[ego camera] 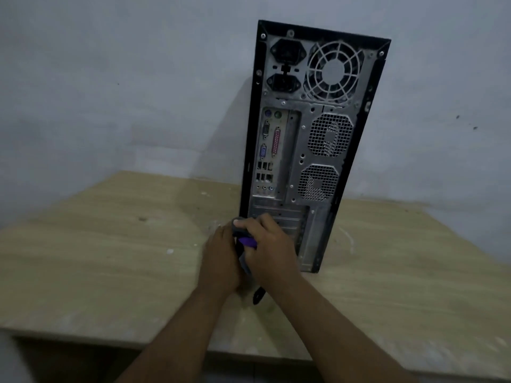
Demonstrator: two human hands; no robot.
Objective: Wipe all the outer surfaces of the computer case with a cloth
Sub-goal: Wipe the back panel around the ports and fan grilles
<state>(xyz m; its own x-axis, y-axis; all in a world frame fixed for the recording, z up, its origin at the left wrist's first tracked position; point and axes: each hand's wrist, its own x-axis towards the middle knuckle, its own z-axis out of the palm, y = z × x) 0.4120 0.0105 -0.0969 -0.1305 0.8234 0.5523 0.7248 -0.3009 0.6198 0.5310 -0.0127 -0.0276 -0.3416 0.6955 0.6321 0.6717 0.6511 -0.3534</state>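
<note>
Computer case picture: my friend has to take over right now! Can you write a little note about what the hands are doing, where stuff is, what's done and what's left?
Left hand: pressed against the grey and purple cloth; its fingers are hidden, so the grip is unclear.
Right hand: curled round the cloth at the bottom left of the back panel.
The black and silver metal computer case stands upright on the pale wooden table, back panel facing you.
Done: the picture does not show which sides are wiped.
Left: to be safe, count the rest of the back, the top and the sides.
</note>
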